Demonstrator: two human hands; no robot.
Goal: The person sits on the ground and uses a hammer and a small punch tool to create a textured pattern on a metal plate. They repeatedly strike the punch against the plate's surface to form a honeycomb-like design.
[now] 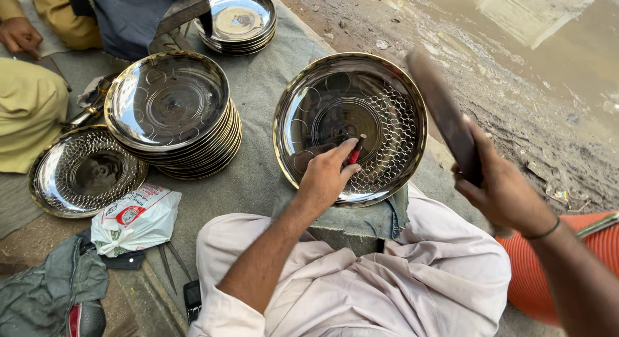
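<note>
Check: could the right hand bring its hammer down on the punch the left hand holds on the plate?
Probably yes. The right hand holds the hammer raised beside the plate, and nothing lies between it and the punch in the left hand.

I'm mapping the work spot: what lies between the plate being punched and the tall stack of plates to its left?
In the head view, only bare grey cloth lies between the plate and the stack of plates; nothing stands on that strip.

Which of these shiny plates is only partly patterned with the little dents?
The plate under the left hand: dents cover only its right side. The single plate at far left is dented all round; the stacked ones have none.
</note>
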